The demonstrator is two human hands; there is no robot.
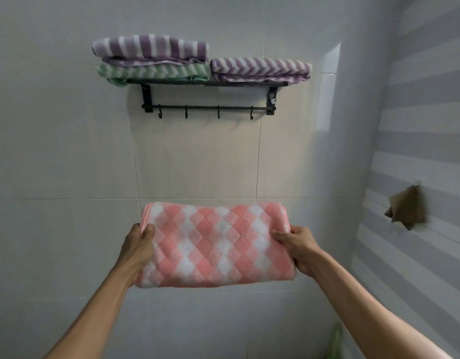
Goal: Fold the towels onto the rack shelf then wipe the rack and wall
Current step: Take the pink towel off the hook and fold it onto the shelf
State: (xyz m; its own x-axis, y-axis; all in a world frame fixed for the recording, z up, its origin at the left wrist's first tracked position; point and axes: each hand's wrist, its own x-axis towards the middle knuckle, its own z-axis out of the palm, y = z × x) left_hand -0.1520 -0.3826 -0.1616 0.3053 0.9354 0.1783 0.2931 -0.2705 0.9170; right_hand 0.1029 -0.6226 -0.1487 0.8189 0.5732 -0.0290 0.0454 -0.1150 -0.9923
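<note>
Nearest the camera, 2 bare forearms reach up and forward, and between them hangs the pink checked towel [216, 244], already folded into a thick flat bundle. The left hand [140, 244] clamps the bundle's left end, thumb on top and fingers tucked beneath; the right hand [298, 247] grips the right end the same way, fingers spread over the top surface. The towel's long axis runs left to right, level, and square to the tiled wall [68, 151], so neither hand leads the other. The shelf lies straight above and ahead of the hands, well apart from the bundle. The black rack [208, 82] is mounted high on the wall with its own long axis also left to right, parallel to the towel. Reading the shelf from the left: a purple striped towel [151, 46] sits stacked on a green striped towel [153, 71], and just beside that pile, to the right, lies a second purple towel [260, 68] on its own and lower. Below the shelf a bar carries 4 empty hooks [186, 114]. The lower right-hand stack looks like the likelier landing spot, which would call for a lift upward with a slight shift to the right, keeping the bundle level. The wiping has seemingly not begun; no cloth for it is in either hand.
</note>
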